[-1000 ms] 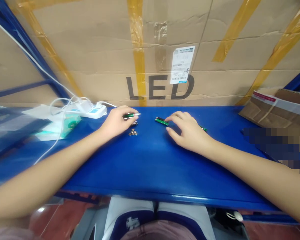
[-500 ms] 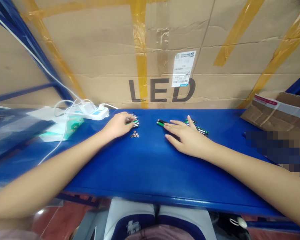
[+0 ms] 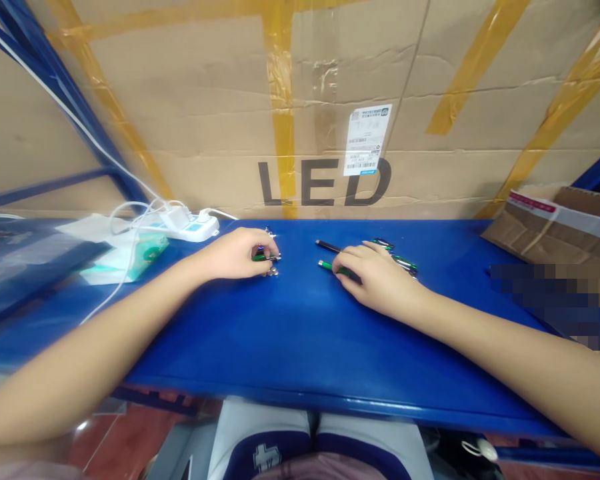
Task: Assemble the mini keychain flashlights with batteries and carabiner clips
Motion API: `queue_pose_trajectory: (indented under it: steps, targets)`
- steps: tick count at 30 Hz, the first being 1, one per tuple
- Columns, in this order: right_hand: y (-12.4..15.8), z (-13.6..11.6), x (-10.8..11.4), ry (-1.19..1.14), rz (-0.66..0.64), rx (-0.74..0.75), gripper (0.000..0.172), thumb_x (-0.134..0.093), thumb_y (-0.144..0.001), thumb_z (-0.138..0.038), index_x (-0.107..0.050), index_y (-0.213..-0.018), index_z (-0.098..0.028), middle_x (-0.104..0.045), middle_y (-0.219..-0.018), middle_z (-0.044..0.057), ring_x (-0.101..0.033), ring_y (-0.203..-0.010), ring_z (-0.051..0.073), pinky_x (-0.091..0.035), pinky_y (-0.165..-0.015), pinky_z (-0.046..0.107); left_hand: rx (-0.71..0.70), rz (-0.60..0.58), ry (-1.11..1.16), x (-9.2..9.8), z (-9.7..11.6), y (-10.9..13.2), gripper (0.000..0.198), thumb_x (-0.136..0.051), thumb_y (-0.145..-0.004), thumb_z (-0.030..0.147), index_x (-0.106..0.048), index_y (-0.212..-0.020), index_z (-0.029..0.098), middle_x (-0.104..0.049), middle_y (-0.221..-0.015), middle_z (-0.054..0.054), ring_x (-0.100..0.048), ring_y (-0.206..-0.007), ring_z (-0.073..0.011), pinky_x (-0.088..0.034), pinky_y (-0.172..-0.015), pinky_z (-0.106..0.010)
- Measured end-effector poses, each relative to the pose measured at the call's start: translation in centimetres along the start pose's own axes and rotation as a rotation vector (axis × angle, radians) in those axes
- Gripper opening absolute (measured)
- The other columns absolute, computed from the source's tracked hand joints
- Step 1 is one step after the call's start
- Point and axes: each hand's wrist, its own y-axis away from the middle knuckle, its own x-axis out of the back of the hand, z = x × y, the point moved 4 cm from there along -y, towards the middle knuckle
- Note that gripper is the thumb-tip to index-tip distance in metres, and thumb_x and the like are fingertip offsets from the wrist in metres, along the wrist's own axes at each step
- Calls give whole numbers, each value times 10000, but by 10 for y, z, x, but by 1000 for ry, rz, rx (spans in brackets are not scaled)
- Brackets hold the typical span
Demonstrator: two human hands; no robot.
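My left hand [image 3: 243, 253] is closed, pinching a short green pen part [image 3: 267, 258] with a silvery tip. Small shiny metal pieces [image 3: 273, 271] lie just below its fingertips, partly covered, and a few silvery parts [image 3: 271, 232] show behind the hand. Across the blue table my right hand [image 3: 373, 272] has its thumb and fingers around a green pen barrel [image 3: 326, 265], whose silvery end points left. Beside it lies a black pen barrel [image 3: 327, 246], partly under the fingers. Several green and silver pen pieces [image 3: 405, 264] rest beyond the right hand, partly hidden by it.
A white power strip [image 3: 195, 225] with plugs and cables stands at the back left, near a green-and-white tissue pack [image 3: 147, 257]. Behind the blue table [image 3: 280, 347] rises a large cardboard box [image 3: 220, 107] marked LED. A smaller cardboard box [image 3: 555, 230] sits at the right.
My right hand's spread fingers have curled around the green barrel, which has come nearer and apart from the black one. My left hand has moved slightly nearer, over the small metal pieces.
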Motion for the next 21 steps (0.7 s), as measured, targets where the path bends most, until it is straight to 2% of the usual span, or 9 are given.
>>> queue_pose_trajectory:
  steps: [3,7,12,21]
  targets:
    - [0,0,-1,-26,25,25,119,-562,-930,-107,-620,-987,-195,-722,-1028,68,-671,-1036,278,-448,-1050,543,-40,-106,-9,3,6,4,285,-655,-806,278,-735,-1069,198,-744,-1036,-50,-678,-885,-194,-513,-780,-283]
    - [2,0,-3,-64,38,27,164,-560,-931,-105,-601,-1064,-193,-714,-1098,90,-677,-1039,290,-503,-956,493,12,-183,-1,3,4,7,338,-651,-776,247,-719,-1100,181,-734,-943,-39,-669,-806,-170,-510,-696,-245]
    - [3,-6,-2,-127,32,52,189,-550,-951,-131,-616,-1120,-186,-683,-1142,115,-680,-999,283,-556,-868,442,65,-222,62,0,-1,6,333,-665,-785,280,-738,-1085,155,-732,-872,-36,-681,-765,-153,-523,-681,-221]
    - [7,-19,1,-284,26,134,208,-509,-990,-157,-637,-1149,-193,-640,-1146,119,-666,-1037,256,-583,-909,425,167,-186,92,-4,-2,6,315,-727,-787,402,-778,-994,170,-753,-813,-28,-695,-719,-153,-525,-647,-219]
